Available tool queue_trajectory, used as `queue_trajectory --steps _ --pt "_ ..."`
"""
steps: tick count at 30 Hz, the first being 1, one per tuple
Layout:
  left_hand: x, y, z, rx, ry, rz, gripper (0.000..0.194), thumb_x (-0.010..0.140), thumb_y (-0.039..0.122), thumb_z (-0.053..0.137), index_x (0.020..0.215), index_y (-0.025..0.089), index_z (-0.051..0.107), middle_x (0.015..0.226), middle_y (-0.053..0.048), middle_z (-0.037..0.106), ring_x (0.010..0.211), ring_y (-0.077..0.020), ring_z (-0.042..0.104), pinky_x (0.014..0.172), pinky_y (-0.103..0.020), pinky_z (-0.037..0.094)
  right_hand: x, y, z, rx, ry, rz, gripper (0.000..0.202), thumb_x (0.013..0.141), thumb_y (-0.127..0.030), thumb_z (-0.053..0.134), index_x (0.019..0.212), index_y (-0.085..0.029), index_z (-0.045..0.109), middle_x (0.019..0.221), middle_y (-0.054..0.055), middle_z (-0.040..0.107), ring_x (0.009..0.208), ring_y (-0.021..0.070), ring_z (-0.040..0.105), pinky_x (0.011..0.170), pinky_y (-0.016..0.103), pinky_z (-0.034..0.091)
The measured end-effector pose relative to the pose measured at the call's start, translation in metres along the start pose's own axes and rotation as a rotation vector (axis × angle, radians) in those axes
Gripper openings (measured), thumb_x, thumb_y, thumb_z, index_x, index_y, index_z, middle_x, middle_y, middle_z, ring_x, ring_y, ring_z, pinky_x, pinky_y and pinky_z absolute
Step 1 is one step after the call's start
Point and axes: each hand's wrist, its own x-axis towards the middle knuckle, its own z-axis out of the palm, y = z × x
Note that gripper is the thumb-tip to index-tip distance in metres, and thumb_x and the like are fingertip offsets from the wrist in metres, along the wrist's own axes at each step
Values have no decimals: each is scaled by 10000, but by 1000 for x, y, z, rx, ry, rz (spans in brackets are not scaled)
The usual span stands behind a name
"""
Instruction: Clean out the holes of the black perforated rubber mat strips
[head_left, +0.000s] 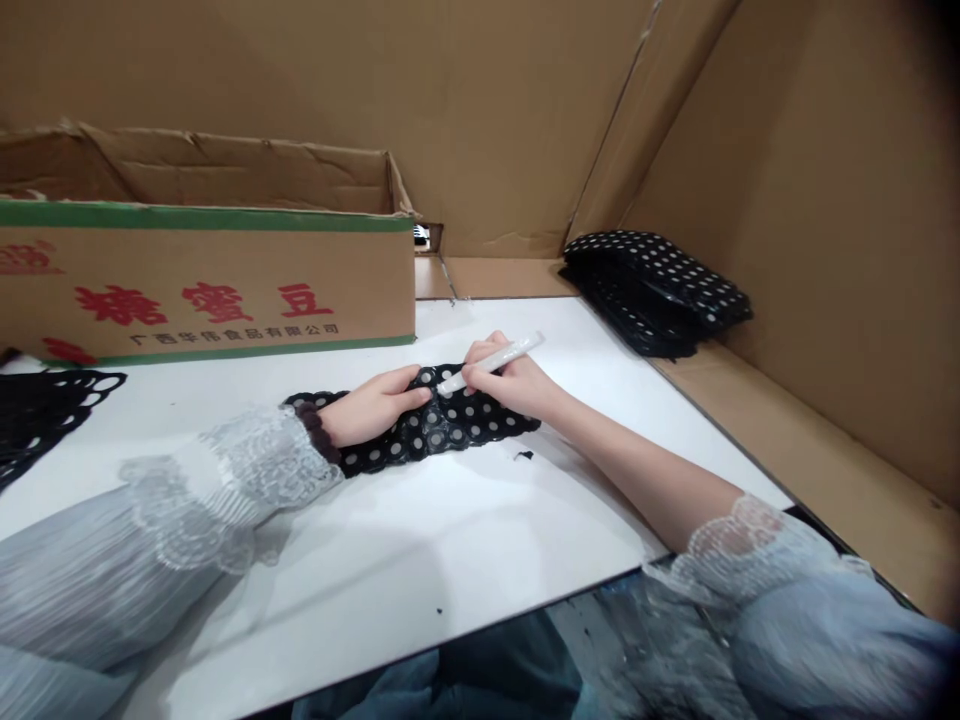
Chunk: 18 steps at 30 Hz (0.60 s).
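Observation:
A black strip with whitish round dots and a scalloped edge (450, 432) lies flat on the white tabletop in front of me. My left hand (379, 408) rests on its left part, fingers stretched out and pressing down, with nothing in its grip. In my right hand (514, 375), a white pen-like tool (499, 362) is held like a pencil. Its lower tip points down at the strip beside my left thumb; I cannot tell whether it touches. My right hand covers some of the strip's upper right part.
A long cardboard box with green edges and red lettering (262, 270) stands at back left. Black openwork pieces (45, 410) lie at far left. Folded black dotted pieces (660, 285) sit at back right. A black scrap (524, 456) lies near the strip. Cardboard walls (510, 120) enclose the table.

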Motion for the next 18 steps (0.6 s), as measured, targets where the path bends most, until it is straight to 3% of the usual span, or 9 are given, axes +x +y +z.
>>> queue_trajectory --steps 4,9,14,18 --pt "-1 1 4 123 84 30 212 804 368 370 831 176 456 876 -27 546 847 -187 490 805 -321 376 -2 -1 7 -108 14 -34 230 785 -206 445 570 -176 521 681 14 568 756 155 408 776 317 329" --pt "-1 2 12 333 192 25 183 820 346 336 716 197 345 688 -11 474 662 -176 458 647 -307 363 -10 -9 25 -361 164 -68 254 807 -255 440 579 -173 517 716 46 535 792 182 356 737 332 316" --pt "-1 -1 13 361 167 70 189 825 355 330 719 199 342 697 -15 477 654 -175 454 640 -304 360 -9 -11 36 -513 214 -82 248 815 -242 421 602 -176 528 732 66 532 796 201 355 698 340 304" --pt "-1 -1 8 263 120 66 198 820 370 341 773 187 398 783 -23 509 736 -177 472 703 -306 375 -2 -7 32 -525 241 -65 252 802 -249 429 578 -175 518 703 67 524 803 210 369 700 347 307"
